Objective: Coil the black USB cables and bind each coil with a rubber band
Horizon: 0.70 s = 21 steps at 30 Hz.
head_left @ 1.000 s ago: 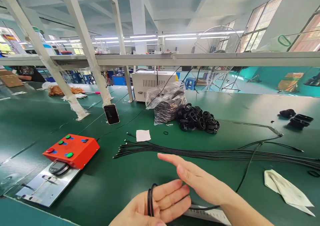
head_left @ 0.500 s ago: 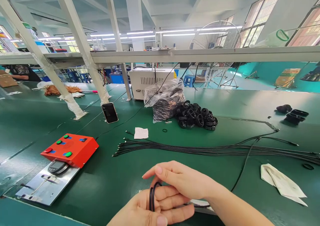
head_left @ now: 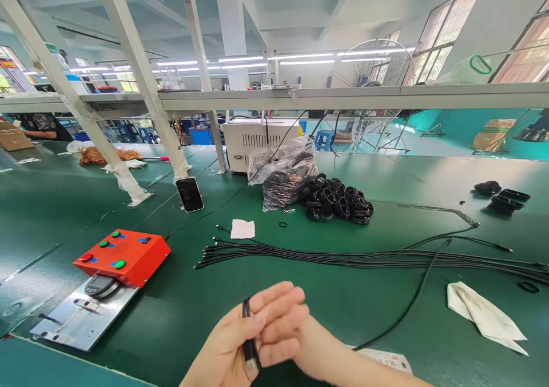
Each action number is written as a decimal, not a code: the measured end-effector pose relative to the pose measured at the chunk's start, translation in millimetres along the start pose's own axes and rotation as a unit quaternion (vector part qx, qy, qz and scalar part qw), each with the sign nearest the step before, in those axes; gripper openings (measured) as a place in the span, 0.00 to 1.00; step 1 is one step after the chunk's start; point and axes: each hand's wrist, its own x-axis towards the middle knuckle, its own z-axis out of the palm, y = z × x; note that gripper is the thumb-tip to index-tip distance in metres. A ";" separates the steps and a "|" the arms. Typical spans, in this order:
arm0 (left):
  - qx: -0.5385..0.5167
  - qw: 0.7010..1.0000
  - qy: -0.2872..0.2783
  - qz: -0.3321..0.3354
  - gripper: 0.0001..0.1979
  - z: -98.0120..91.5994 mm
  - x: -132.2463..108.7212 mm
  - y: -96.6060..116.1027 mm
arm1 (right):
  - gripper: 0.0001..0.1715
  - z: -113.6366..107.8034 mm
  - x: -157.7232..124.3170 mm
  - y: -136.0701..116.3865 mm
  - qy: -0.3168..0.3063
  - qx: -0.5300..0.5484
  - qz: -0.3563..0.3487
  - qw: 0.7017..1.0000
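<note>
My left hand (head_left: 227,341) is closed on a black cable (head_left: 247,344), which passes round its fingers in a small loop. A silvery metal plug points down near the palm. Pressed against the left fingers from the right is my right hand (head_left: 315,341); the two hands overlap, so its fingertips and anything in them are partly hidden. From beneath the right forearm a length of black cable runs up and right across the green table (head_left: 206,318). Under that forearm lies a white ruler-like strip (head_left: 388,359) with printed marks.
A bundle of straight black cables (head_left: 326,256) crosses the table ahead. Beyond it lie coiled cables (head_left: 337,199) and a plastic bag (head_left: 285,175). At left stands a red button box (head_left: 124,255), with a phone (head_left: 189,194) behind. A white cloth (head_left: 484,315) lies right.
My right hand has swung down and round against the left fingers. The left hand has turned, its fingers now folded, and the metal plug shows. The trailing cable has shifted.
</note>
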 end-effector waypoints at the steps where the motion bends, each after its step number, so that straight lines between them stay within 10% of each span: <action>1: -0.013 0.999 0.007 0.034 0.19 -2.6 0.6 1.7 | 0.17 4.4 -7.2 0.6 -0.004 -0.030 0.008 1.000; 12: -0.027 0.991 0.102 0.085 0.27 -25.5 19.9 -7.3 | 0.08 9.9 -28.5 -23.3 -0.050 -0.516 0.009 0.855; 21: 0.069 0.991 0.111 0.009 0.15 -28.2 11.9 -11.2 | 0.05 -28.8 -26.8 -47.6 -0.046 -0.450 -0.115 0.885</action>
